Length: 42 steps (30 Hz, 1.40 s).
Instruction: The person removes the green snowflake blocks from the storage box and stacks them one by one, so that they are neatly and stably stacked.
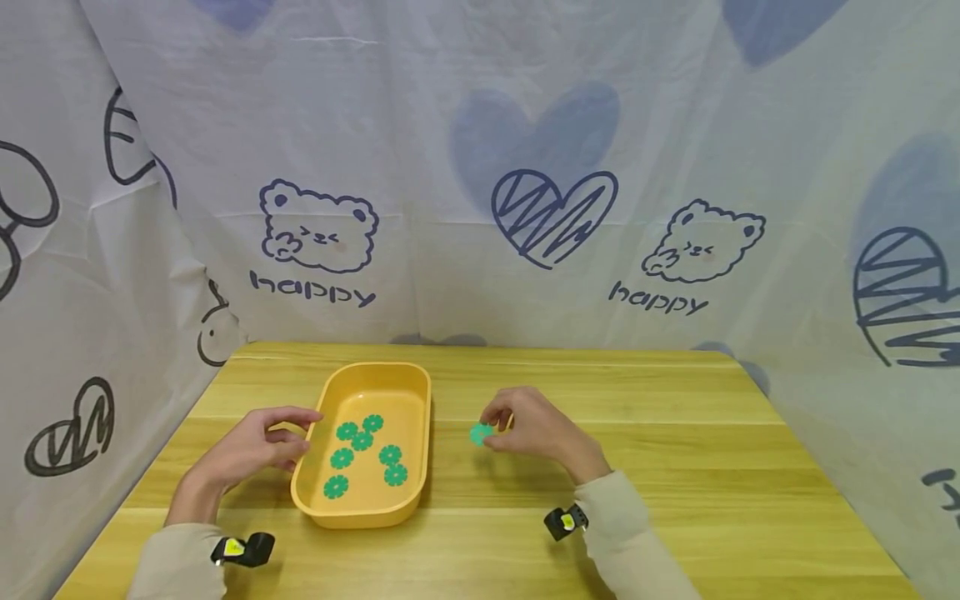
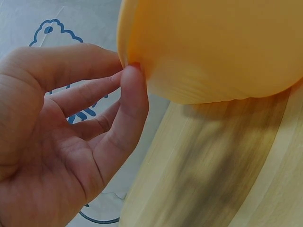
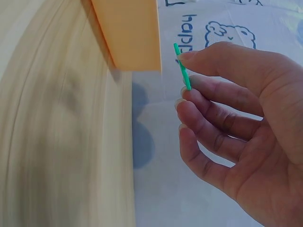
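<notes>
My left hand [image 1: 251,446] is at the left side of a yellow plastic tray [image 1: 360,518]; its thumb and forefinger pinch the tray's edge, as the left wrist view shows with the tray wall [image 2: 213,52] between them. Several green notched discs [image 1: 342,457], flower-like in outline, lie flat inside the tray. To the right of the tray, my right hand [image 1: 534,423] pinches one more green notched disc [image 1: 479,433] between thumb and fingertips. Seen edge-on in the right wrist view, this disc [image 3: 182,67] is thin, and the other fingers curl loosely below it.
The tray stands on a light wooden table [image 1: 675,467], left of the middle. A white curtain [image 1: 442,267] with blue hearts and bear drawings hangs behind the table and along its sides. Each wrist wears a black strap device [image 1: 566,522].
</notes>
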Motion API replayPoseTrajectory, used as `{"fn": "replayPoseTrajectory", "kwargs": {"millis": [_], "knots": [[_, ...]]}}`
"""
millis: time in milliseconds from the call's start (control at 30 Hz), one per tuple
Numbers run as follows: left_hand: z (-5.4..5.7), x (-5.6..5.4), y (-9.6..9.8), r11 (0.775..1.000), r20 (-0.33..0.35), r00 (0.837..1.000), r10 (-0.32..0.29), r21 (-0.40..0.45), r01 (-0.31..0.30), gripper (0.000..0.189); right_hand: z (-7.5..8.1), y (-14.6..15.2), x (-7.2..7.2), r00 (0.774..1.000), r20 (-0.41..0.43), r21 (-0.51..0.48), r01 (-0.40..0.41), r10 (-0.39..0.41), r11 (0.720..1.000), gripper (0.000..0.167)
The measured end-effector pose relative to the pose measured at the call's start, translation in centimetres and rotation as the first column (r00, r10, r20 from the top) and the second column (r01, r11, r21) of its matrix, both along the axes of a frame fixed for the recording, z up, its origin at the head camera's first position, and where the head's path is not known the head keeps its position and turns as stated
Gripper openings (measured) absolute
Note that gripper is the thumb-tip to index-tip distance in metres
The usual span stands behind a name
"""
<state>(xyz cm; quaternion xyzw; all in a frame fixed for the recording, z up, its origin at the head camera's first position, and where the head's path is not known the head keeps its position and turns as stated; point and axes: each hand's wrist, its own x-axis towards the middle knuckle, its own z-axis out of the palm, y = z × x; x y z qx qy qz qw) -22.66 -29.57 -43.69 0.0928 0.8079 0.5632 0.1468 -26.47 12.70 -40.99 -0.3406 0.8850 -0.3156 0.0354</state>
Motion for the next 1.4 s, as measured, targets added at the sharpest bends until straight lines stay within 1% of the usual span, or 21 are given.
{"fn": "replayPoseTrajectory", "kwargs": {"millis": [233,533,800,1067,1400], "knots": [[-0.1,0.0,-0.1,1.000,0.002,1.000,0.002,-0.004,-0.002,0.057,-0.4,1.9,-0.1,0.999,-0.013,0.004,0.033,-0.033,0.999,0.019],[-0.1,-0.1,-0.1,1.000,-0.002,1.000,0.002,-0.007,-0.002,0.056,-0.7,4.5,0.0,0.995,-0.015,0.009,0.101,-0.101,0.995,0.018],[-0.2,-0.1,0.1,1.000,-0.014,1.000,-0.002,-0.005,0.002,0.056,-1.2,7.5,-0.1,0.988,-0.024,0.009,0.154,-0.154,0.988,0.019],[-0.3,-0.1,0.0,1.000,-0.009,1.000,0.000,-0.007,0.000,0.056,-2.0,9.6,-0.2,0.981,0.025,-0.007,0.190,-0.190,0.982,0.020],[-0.3,-0.1,0.0,1.000,-0.016,1.000,0.000,-0.009,0.000,0.057,-3.2,11.4,-0.2,0.976,0.034,-0.001,0.217,-0.216,0.976,0.023]]}}
